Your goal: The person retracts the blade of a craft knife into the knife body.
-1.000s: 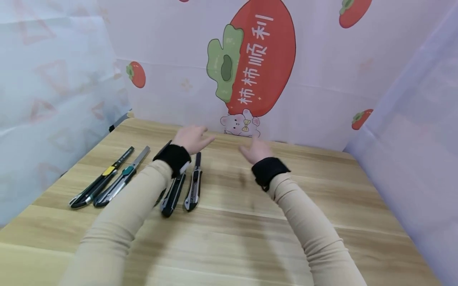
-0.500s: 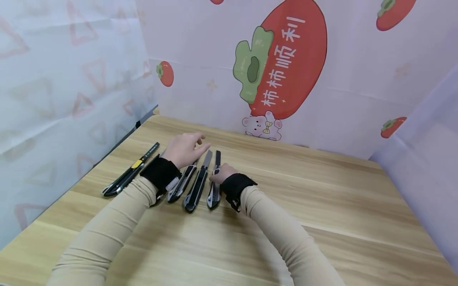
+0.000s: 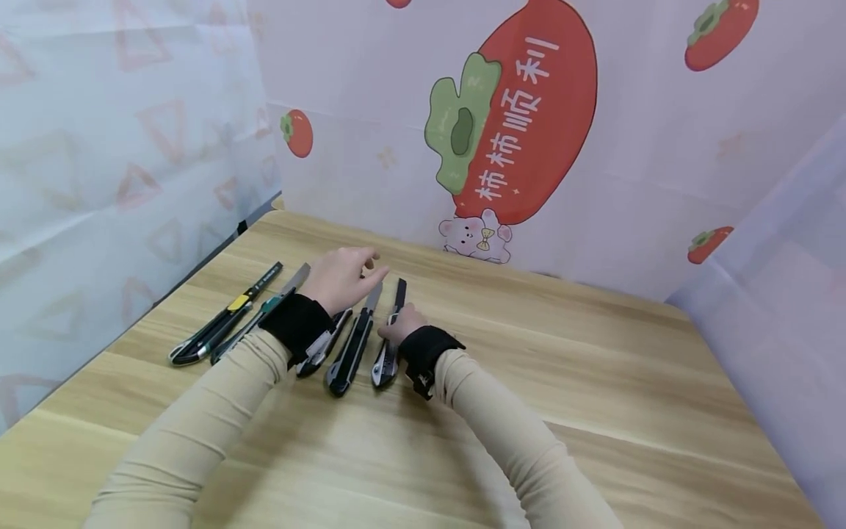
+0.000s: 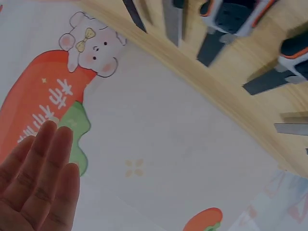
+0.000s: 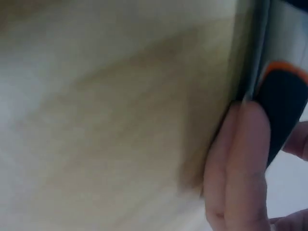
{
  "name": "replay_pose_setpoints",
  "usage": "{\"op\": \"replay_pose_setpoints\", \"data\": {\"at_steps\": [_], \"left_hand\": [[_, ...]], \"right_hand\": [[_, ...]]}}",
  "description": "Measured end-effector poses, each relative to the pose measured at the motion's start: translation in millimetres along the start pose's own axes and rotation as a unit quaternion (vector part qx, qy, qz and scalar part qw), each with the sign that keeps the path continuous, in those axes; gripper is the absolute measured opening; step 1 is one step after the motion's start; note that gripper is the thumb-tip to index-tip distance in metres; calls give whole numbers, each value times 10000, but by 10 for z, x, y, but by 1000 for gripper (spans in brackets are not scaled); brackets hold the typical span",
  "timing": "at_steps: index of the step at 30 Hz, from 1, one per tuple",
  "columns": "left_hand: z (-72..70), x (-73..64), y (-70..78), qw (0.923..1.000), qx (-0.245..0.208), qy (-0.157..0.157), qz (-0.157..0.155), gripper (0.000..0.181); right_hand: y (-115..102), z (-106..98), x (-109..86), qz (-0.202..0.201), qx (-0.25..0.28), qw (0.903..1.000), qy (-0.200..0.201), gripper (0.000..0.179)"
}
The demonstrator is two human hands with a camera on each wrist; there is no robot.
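Note:
A row of utility knives with exposed blades lies on the wooden table in the head view. My right hand (image 3: 403,323) grips the rightmost one, a black and silver utility knife (image 3: 383,371). Close up in the right wrist view, my fingers (image 5: 245,163) and thumb sit on either side of its dark body (image 5: 284,98). My left hand (image 3: 340,279) is held above the knives with relaxed fingers and nothing in it. Nearby lie a black-grey knife (image 3: 350,353), a partly covered knife (image 3: 324,353), a teal-slider knife (image 3: 267,305) and a yellow-slider knife (image 3: 218,327).
Beneath everything is the light wooden table (image 3: 595,382). A white cloth with persimmon drawings (image 3: 370,184) hangs along its back edge, and further cloths rise at the left (image 3: 99,184) and right (image 3: 780,308). My left forearm hides parts of some knives.
My right hand has come down leftward onto the rightmost utility knife and taken hold of it. My left hand stays raised over the knives. The head view has turned a little.

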State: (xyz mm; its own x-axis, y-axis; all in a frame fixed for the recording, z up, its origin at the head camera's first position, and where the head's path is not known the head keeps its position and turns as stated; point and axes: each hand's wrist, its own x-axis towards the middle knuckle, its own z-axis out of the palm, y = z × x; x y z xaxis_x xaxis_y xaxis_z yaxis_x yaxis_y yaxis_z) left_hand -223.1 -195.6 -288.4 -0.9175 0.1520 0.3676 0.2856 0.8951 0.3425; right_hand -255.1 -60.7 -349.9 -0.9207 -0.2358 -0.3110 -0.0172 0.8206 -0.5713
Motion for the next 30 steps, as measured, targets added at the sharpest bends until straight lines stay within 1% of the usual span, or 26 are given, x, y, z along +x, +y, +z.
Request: {"op": "replay_pose_setpoints", "data": {"at_steps": [3,6,8,9,11,12,14,15,16,17,19,21,22,24,25,28,30], "left_hand": [[-10,26,142,9999,-84,60,58,40],[-7,26,336,9993,-332,149,106,39],[4,13,482,9978,-572,263,198,39],[10,-1,559,9966,-713,321,254,39],[27,-36,712,9928,-1074,391,353,40],[40,-58,789,9897,-1306,396,431,42],[65,-118,952,9806,-1886,191,509,47],[84,-151,1031,9745,-2180,8,535,51],[116,-181,1104,9667,-2488,-234,558,55],[150,-212,1172,9585,-2744,-486,604,59],[221,-269,1290,9395,-3202,-994,696,65],[285,-317,1376,9250,-3456,-1367,793,71],[314,-338,1404,9191,-3548,-1488,855,73],[364,-364,1442,9111,-3657,-1640,961,74],[388,-368,1454,9092,-3670,-1680,1024,75],[465,-351,1480,9062,-3649,-1752,1222,76],[532,-319,1498,9061,-3594,-1755,1379,73]], "right_hand": [[102,-85,-44,-85,476,9988,89,66],[238,-270,-148,-382,1027,9936,278,59],[334,-459,-273,-763,1194,9887,487,58],[384,-559,-344,-977,1194,9860,635,59],[490,-747,-503,-1495,1027,9777,1062,62],[541,-831,-589,-1771,942,9707,1323,62],[644,-956,-763,-2264,787,9533,1839,62],[693,-996,-852,-2450,722,9441,2083,62],[746,-1019,-935,-2589,693,9361,2276,62],[794,-1031,-1016,-2645,680,9308,2428,62],[885,-1029,-1146,-2751,738,9211,2654,62],[961,-1012,-1241,-2731,824,9176,2770,62],[994,-1006,-1273,-2760,867,9145,2828,62],[1052,-1007,-1311,-2820,915,9085,2946,61],[1077,-1013,-1322,-2846,897,9054,3018,61],[1130,-1056,-1338,-2935,765,8936,3309,60],[1152,-1090,-1341,-2951,673,8865,3502,61]]}}
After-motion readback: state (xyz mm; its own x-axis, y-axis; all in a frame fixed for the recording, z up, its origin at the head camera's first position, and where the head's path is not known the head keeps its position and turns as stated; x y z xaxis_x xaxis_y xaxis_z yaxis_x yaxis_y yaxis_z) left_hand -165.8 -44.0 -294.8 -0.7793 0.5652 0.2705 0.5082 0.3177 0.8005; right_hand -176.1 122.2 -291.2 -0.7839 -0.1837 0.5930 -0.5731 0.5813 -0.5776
